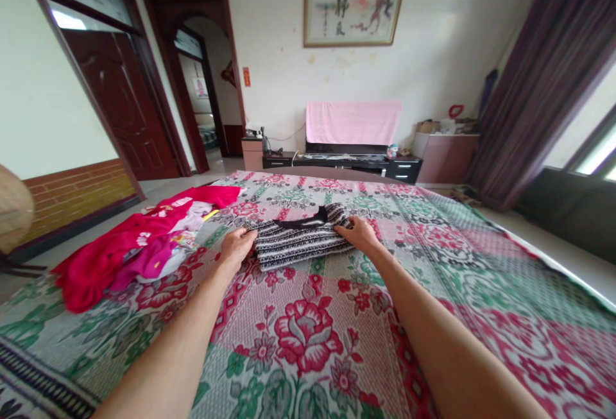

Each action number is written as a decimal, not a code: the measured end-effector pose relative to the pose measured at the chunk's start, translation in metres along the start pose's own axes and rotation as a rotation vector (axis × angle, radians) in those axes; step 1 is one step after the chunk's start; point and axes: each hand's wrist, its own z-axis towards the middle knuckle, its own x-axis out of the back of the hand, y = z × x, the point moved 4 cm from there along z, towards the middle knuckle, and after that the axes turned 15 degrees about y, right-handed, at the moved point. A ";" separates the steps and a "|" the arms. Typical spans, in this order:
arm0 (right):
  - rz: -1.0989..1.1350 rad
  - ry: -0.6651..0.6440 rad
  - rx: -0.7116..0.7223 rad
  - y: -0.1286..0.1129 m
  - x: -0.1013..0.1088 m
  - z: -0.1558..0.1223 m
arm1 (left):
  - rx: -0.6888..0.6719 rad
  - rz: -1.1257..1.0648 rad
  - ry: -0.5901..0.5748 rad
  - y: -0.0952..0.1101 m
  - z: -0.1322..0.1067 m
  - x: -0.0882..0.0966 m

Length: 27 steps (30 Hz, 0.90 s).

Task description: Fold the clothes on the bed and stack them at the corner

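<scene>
A folded black-and-white striped garment (pixel 301 239) lies on the flowered bedspread (pixel 308 342) ahead of me. My left hand (pixel 237 246) grips its left edge, fingers curled over the fabric. On the other side, my right hand (pixel 359 233) holds the right edge, fingers tucked against the cloth. Both arms are stretched out over the bed. A dark collar or trim shows on top of the garment.
A heap of red and pink clothes (pixel 139 249) lies on the bed to the left. Beyond the bed stand a low dark cabinet (pixel 356 163) with a pink cloth (pixel 353 122) draped above it, doorways at left, and dark curtains (pixel 543 79) at right.
</scene>
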 end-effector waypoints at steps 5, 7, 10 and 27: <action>-0.056 -0.072 -0.026 -0.003 0.001 0.001 | 0.132 0.030 -0.186 0.003 -0.006 0.000; -0.022 -0.124 -0.037 -0.004 -0.001 0.000 | 0.105 0.085 -0.200 0.005 -0.008 -0.001; 0.115 -0.187 -0.086 -0.003 -0.004 -0.001 | -0.025 0.161 -0.129 0.010 -0.010 -0.003; 0.517 -0.603 -0.283 -0.003 0.035 -0.022 | 0.251 -0.438 -0.264 0.010 -0.016 -0.020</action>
